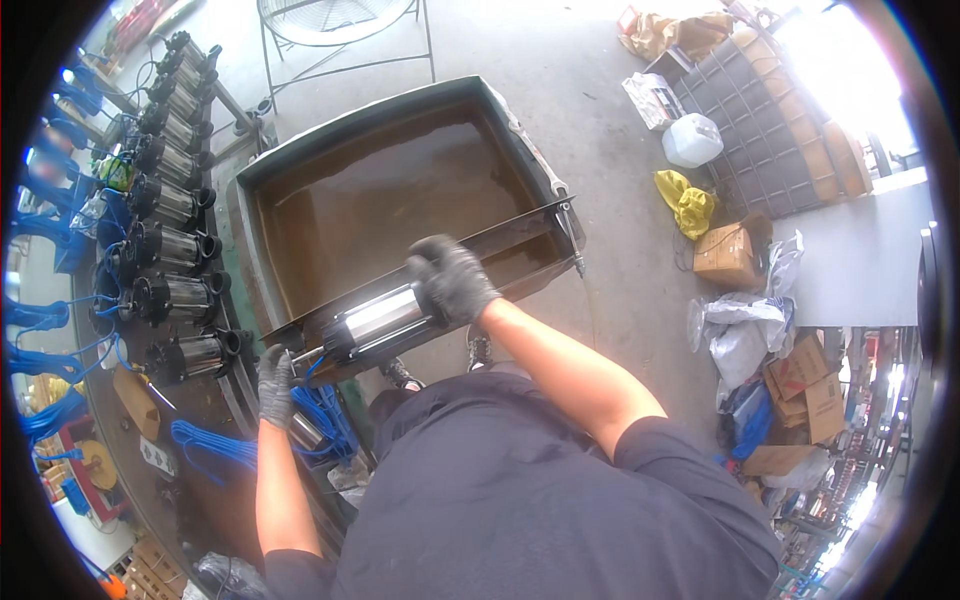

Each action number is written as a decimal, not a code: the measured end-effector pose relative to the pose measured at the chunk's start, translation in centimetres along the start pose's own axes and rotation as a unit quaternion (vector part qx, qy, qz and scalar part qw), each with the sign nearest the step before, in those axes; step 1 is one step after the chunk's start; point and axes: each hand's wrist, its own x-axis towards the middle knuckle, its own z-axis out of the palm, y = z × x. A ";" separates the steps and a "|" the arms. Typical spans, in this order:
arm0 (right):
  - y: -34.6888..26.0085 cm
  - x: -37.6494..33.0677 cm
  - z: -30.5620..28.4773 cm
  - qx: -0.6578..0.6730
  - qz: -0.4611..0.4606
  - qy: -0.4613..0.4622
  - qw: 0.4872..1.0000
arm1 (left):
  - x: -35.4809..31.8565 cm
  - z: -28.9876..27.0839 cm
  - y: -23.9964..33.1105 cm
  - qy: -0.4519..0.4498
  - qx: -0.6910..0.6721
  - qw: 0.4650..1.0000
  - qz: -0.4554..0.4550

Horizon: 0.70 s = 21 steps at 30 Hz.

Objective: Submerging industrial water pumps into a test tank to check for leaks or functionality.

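Observation:
A submersible pump (383, 325) with a shiny steel body and black ends lies on its side across metal bars at the near edge of a water-filled tank (250, 215). My right hand (455, 280), in a dark grey glove, is closed over the pump's right black end. At the other end, my gloved left hand (275, 385) is closed beside a short metal piece (308, 356) that meets the pump. What its fingers hold is partly hidden. Coiled blue cable (325, 415) hangs just right of the left hand, by a silver cylinder (305, 432).
Several similar pumps (175, 250) stand in a row on the left bench, with blue cable bundles (45, 315) beyond. A large fan (335, 20) stands behind the tank. Rightward are a white jug (692, 140), yellow bag (685, 203), cardboard box (727, 255) and plastic bags (740, 330).

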 end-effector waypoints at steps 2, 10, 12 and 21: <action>3.3 -0.8 -4.8 0.043 -0.005 0.088 0.995 | -1.0 0.2 -0.2 0.144 0.034 0.987 0.071; 19.2 -3.7 -18.4 -0.300 0.145 0.307 0.891 | -5.1 2.8 0.2 0.313 0.004 0.949 0.048; 19.4 -3.3 -18.5 -0.204 0.195 0.282 0.917 | -5.6 5.0 1.8 0.314 0.015 0.945 0.095; 8.5 -7.1 -8.4 0.097 0.117 0.025 0.988 | -7.5 14.9 12.2 0.109 0.069 0.962 0.239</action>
